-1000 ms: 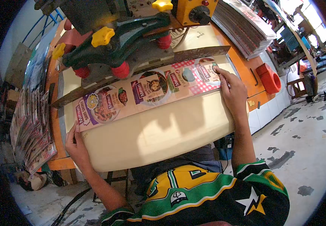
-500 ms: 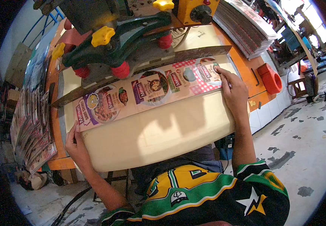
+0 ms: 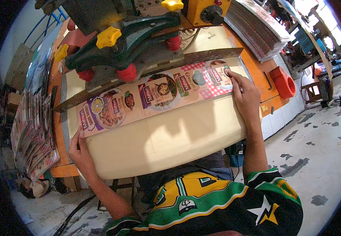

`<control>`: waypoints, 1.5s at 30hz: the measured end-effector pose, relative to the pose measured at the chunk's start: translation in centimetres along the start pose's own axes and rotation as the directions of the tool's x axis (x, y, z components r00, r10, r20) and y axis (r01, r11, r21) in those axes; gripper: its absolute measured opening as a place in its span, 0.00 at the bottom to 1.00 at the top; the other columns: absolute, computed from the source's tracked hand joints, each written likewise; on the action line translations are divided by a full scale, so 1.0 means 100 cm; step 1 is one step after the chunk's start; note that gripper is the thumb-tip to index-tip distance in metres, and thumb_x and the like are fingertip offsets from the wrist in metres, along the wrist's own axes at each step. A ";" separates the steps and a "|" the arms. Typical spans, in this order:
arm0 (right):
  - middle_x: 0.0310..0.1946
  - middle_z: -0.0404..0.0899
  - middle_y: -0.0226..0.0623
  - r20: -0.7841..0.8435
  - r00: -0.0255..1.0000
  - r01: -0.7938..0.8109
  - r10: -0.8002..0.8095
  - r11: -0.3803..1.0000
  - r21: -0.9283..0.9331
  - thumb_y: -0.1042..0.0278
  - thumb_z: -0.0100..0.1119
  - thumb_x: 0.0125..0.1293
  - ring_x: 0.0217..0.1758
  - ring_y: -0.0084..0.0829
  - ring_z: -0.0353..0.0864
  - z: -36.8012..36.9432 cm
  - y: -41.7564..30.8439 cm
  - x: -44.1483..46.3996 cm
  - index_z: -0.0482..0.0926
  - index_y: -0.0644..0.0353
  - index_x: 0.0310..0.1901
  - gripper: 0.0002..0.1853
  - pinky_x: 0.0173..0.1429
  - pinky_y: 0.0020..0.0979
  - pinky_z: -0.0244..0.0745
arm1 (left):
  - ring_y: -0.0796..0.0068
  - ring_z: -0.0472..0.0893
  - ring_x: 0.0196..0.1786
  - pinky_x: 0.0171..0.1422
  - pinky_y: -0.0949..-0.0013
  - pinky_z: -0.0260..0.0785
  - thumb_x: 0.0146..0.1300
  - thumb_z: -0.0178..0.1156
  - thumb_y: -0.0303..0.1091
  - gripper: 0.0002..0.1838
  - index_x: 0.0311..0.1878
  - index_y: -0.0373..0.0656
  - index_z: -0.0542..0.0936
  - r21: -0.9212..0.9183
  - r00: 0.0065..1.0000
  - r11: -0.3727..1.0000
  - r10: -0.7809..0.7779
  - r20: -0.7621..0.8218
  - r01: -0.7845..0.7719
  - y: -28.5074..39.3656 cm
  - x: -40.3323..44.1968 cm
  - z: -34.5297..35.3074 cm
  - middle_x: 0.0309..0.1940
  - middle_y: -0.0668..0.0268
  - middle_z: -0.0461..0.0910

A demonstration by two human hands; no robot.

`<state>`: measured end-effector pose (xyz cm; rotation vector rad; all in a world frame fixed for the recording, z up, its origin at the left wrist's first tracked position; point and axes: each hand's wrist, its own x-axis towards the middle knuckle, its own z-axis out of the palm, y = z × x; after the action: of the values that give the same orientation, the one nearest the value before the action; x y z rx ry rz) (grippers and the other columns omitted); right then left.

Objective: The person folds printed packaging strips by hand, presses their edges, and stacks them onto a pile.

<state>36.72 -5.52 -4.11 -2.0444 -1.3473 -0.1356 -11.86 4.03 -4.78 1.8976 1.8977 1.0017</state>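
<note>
A long printed sheet (image 3: 139,97) with food pictures and "Mahsuri" labels lies at a slant on a cream board (image 3: 162,137). Its far long edge runs along a dark metal bar (image 3: 214,54) under the machine. At the near left corner, my left hand (image 3: 81,152) is closed on the sheet's edge between thumb and fingers. The right end is pinched in my right hand (image 3: 244,92), its fingertips resting over the printed surface. Part of the sheet's far edge is hidden behind the bar.
Above the sheet hangs a dark green machine frame (image 3: 147,35) with yellow knobs and red feet. Stacked printed sheets (image 3: 253,29) lie at the upper right, and more printed sheets (image 3: 32,135) at the left. A red holder (image 3: 283,82) sits at the table's right edge.
</note>
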 end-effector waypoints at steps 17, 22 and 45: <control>0.34 0.84 0.42 -0.003 1.000 -0.013 0.013 1.000 -0.004 0.64 0.57 0.72 0.37 0.43 0.85 0.000 0.000 0.000 0.86 0.47 0.54 0.13 0.43 0.41 0.76 | 0.62 0.83 0.53 0.62 0.61 0.72 0.77 0.55 0.39 0.19 0.61 0.36 0.83 0.010 1.000 1.000 -0.013 -0.021 0.013 0.005 -0.002 0.001 0.50 0.51 0.85; 0.35 0.85 0.42 -0.019 1.000 -0.007 0.007 1.000 0.015 0.64 0.57 0.71 0.38 0.42 0.85 0.000 -0.001 0.000 0.86 0.46 0.54 0.13 0.43 0.41 0.76 | 0.62 0.83 0.53 0.62 0.61 0.72 0.77 0.55 0.38 0.18 0.61 0.36 0.83 0.029 1.000 1.000 -0.011 -0.019 0.011 0.003 -0.001 0.001 0.51 0.52 0.85; 0.34 0.83 0.42 -0.008 1.000 -0.011 0.011 1.000 -0.006 0.65 0.57 0.72 0.37 0.43 0.84 -0.001 -0.001 0.000 0.86 0.46 0.54 0.13 0.43 0.41 0.76 | 0.63 0.83 0.53 0.61 0.63 0.72 0.76 0.55 0.37 0.18 0.60 0.35 0.82 -0.011 1.000 1.000 -0.006 -0.001 0.006 0.005 -0.001 0.001 0.52 0.52 0.85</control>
<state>36.62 -5.60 -3.95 -2.0540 -1.3327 -0.1427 -11.45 3.87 -4.56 1.8851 1.8927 1.0091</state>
